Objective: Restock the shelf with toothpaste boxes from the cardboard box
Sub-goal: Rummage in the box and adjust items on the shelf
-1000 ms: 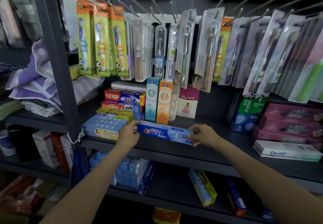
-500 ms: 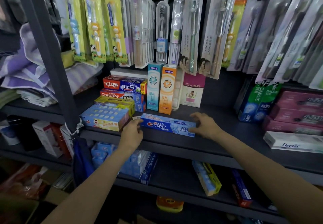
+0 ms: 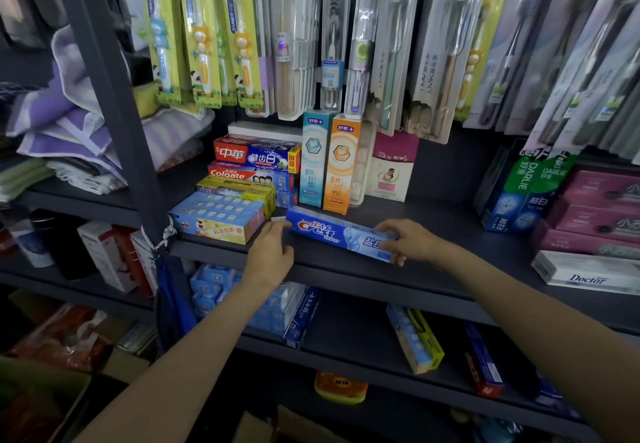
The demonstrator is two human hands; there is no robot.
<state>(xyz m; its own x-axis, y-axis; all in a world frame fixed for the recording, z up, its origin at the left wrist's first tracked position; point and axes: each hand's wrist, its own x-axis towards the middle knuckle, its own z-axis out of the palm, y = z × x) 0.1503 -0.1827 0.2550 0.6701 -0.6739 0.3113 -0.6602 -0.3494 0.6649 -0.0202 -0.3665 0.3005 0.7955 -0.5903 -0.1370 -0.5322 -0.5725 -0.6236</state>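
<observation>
Crest box (image 3: 341,235) held on the shelf (image 3: 433,280)
Its ends are gripped by left hand (image 3: 272,257) and right hand (image 3: 410,240); Colgate box (image 3: 251,175) is stacked behind.

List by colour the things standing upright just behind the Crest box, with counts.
Teal box: 1
Orange box: 1
Clear pack: 1
Pink-and-white box: 1
Total: 4

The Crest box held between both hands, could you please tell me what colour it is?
The Crest box is blue, fading lighter rightward; the head view shows it.
</observation>
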